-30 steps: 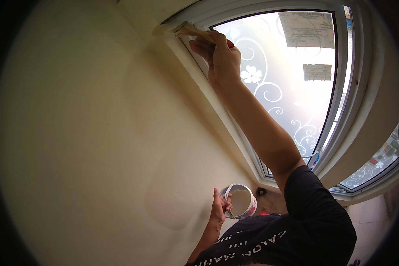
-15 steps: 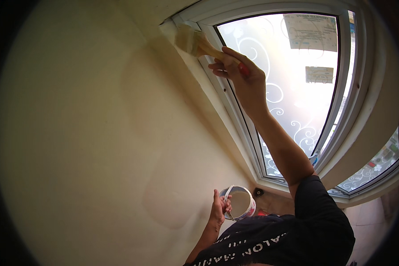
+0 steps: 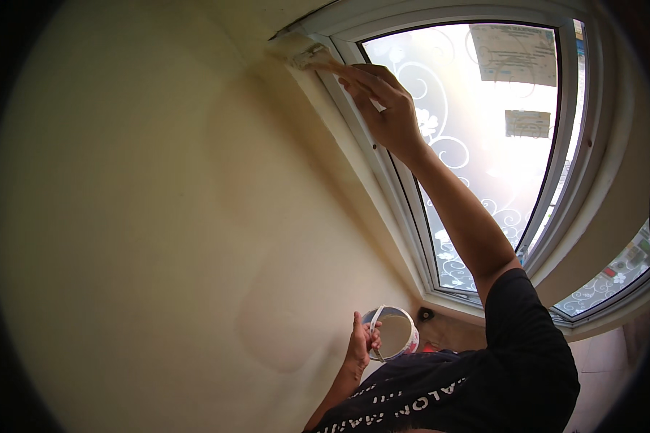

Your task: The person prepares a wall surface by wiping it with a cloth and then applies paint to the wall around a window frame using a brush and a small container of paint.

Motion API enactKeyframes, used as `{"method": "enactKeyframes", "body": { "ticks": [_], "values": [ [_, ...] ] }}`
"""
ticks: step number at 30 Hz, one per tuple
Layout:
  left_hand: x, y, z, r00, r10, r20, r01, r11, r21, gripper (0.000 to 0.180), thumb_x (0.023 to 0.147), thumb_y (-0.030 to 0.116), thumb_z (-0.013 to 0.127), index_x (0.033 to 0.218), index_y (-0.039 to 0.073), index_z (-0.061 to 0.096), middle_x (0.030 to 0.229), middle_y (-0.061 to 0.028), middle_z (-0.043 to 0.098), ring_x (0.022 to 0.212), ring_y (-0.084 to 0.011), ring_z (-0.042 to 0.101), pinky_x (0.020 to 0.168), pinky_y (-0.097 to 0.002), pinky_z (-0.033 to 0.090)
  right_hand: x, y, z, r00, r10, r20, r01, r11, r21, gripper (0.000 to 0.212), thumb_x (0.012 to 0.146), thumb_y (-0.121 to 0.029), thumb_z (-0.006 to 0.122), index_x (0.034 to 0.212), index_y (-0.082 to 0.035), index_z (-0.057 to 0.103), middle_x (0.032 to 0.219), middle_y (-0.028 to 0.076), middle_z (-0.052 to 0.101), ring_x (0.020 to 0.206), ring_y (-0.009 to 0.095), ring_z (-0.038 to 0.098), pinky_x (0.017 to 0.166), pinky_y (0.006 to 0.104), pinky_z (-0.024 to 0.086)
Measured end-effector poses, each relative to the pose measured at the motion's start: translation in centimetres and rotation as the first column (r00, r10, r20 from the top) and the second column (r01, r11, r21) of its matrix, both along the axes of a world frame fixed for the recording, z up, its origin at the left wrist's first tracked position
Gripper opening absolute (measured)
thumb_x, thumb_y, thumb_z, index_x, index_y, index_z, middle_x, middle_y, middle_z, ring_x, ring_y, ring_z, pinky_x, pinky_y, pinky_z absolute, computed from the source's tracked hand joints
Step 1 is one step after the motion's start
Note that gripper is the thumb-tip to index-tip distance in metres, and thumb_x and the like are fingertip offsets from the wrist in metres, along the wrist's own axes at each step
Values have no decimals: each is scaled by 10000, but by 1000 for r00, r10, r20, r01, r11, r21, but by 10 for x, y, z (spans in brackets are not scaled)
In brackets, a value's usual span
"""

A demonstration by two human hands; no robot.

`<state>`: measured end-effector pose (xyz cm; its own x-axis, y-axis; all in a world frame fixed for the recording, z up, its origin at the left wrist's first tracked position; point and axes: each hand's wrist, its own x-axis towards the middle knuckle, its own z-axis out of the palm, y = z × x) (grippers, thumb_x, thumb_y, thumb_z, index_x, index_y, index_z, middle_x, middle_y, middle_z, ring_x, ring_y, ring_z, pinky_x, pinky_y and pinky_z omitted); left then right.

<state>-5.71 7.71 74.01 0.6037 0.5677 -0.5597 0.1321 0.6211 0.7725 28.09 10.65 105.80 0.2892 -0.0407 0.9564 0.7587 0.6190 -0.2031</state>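
Note:
My right hand [image 3: 384, 101] is raised high and closed round the handle of a wide paintbrush [image 3: 313, 58]. The bristles lie at the upper corner of the strip of wall beside the window frame, and are slightly blurred. Low down, near my body, my left hand [image 3: 361, 342] grips a white paint bucket [image 3: 414, 342] by its rim and handle. Pale paint [image 3: 393, 336] shows inside the bucket, which is tilted a little. The fingertips of my left hand are partly hidden by the rim.
A cream wall [image 3: 159, 216] fills the left side. The window [image 3: 477, 151] has a pale frame, frosted swirl patterns and two paper labels [image 3: 516, 54]. At the lower right is a second patterned window [image 3: 607, 278]. A small dark round object [image 3: 426, 315] sits beyond the bucket.
The paintbrush has turned in my right hand, its bristles now slanting the other way at the upper corner. My right wrist has shifted slightly. My left hand still holds the bucket.

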Motion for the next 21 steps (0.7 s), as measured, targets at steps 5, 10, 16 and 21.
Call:
{"method": "enactKeyframes", "body": {
  "ticks": [5,10,16,21],
  "values": [
    [-2,0,-3,1000,-6,-11,7,1000,11,851,883,793,322,1063,-13,528,608,-1,414,483,-120,387,532,-272,362,2,4,3,998,65,-22,-67,995,-69,293,953,-13,563,1242,-19,608,1191,120,606,1047,213,664,904,313,560],
    [-2,-1,-3,1000,-2,-9,2,1000,5,862,880,797,319,1069,-20,521,610,0,413,482,-117,386,535,-273,364,11,5,-9,998,55,-35,-61,981,-183,284,967,-19,544,1245,8,596,1187,130,605,1053,221,666,907,307,556],
    [-1,-1,-3,1000,-3,9,3,1000,3,834,892,784,319,1050,-11,513,594,2,401,458,-111,383,494,-249,346,15,-22,-22,995,91,-31,-96,976,-194,276,980,-45,537,1241,25,590,1168,144,609,1050,226,669,902,305,556],
    [-3,0,-5,1000,-17,-15,17,1000,8,848,885,790,321,1062,-15,519,608,-1,407,479,-115,386,524,-264,357,6,-15,5,997,75,5,-74,993,-93,273,979,-58,546,1238,12,598,1154,132,618,1036,221,675,875,304,557]
  ]
}}
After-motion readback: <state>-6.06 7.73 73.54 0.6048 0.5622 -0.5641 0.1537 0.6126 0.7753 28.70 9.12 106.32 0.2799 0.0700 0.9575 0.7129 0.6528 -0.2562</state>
